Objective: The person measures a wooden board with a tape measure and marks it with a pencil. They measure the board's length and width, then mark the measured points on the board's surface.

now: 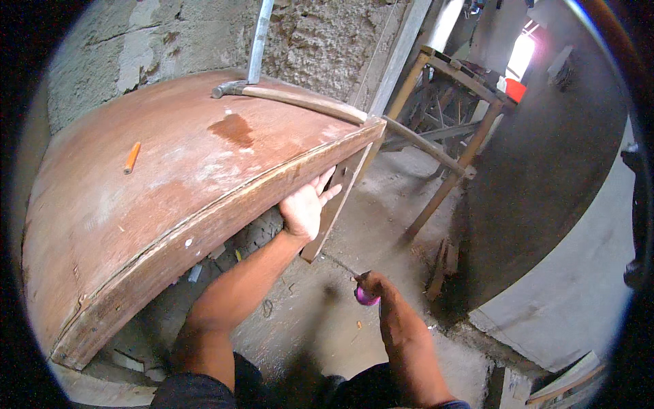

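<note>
Nearest the camera are your bare forearms (235,293), reaching up from dark clothing at the lower edge. Beyond them, the biggest thing is the worn brown wooden table (170,184), with a thick front edge and a rough seam running along it. To the right, well apart, stands a wooden trestle (446,163) on slanting legs.

The leg-like board (337,204) you are working at slopes down below the table's near right corner. It looks placed, but you can't confirm from here that it's fixed; no fastener shows, so securing or checking it may be what remains. A grey metal bar (259,41) stands on the tabletop near the wall. Your claw hammer (293,101) lies along the far side, out of use.

Your left hand (304,206) is open under the front edge, palm showing, fingers spread over the board; whether they press on it is unclear. Your right hand (375,283) is closed around a purple-handled tool (366,296), probably a screwdriver, its thin shaft angled toward the board's lower end. Smallest, an orange pencil (132,158) lies loose on the tabletop.
</note>
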The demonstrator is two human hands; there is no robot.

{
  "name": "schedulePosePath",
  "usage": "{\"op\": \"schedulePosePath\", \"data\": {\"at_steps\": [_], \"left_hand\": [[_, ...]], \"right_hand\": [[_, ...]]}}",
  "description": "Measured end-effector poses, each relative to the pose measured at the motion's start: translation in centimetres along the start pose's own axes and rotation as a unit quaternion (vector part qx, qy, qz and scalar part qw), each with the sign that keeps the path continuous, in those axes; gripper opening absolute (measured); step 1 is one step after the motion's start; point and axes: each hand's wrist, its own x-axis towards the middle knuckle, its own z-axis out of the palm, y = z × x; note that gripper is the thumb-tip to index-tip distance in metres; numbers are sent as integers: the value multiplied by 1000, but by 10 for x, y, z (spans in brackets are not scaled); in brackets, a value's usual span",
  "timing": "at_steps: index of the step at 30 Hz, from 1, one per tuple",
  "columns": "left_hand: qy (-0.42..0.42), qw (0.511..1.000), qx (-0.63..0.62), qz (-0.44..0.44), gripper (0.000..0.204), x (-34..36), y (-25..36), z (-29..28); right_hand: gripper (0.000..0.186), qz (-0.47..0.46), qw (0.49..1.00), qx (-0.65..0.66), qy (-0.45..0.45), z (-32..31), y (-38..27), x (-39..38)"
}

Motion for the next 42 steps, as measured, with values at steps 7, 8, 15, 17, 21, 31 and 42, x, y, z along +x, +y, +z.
{"op": "schedulePosePath", "data": {"at_steps": [7,8,15,17,21,31,42], "left_hand": [[-54,995,78,11,90,4,-4,-17],[-61,994,86,12,89,5,-4,-22],[-77,988,133,2,83,17,-10,-48],[-82,988,132,-1,83,19,-11,-51],[-66,986,154,3,83,19,-10,-54],[-63,981,181,-39,84,21,-13,-55],[-45,973,221,-51,90,17,-9,-43]], "right_hand": [[48,128,990,28,-46,-15,-25,-22],[49,136,988,49,-53,-16,-27,-24],[64,120,990,64,-39,-13,-26,-23],[60,122,991,59,1,-8,-21,-19],[58,120,991,48,-21,8,-2,5],[41,-31,997,-53,-56,9,18,14],[41,70,995,3,-77,-11,-1,-9]]}}
